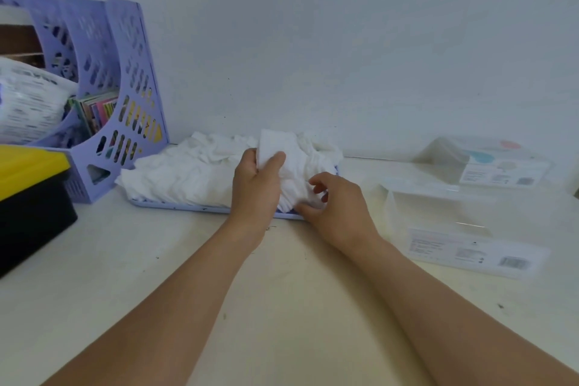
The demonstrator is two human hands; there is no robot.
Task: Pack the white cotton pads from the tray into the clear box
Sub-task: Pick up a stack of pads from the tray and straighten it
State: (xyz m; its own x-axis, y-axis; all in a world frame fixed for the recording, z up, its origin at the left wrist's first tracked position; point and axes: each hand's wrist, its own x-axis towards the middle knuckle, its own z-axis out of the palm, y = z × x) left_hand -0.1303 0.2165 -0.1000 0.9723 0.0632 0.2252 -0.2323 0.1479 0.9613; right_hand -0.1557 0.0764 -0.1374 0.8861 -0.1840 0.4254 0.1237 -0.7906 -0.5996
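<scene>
Hands first: left hand (255, 186) grips a small stack of white cotton pads (275, 147) between thumb and fingers, lifted just above the pile. Right hand (332, 207) pinches more pads at the pile's right end, fingers curled. Left to right on the cream surface (188, 260): black-and-yellow box (28, 197), lilac file rack (103, 97) with booklets, lilac tray (175, 206) heaped with loose pads (188, 172), then clear box (470, 222) open near the tray's right side, clear lid (488, 163) behind it by the wall.
</scene>
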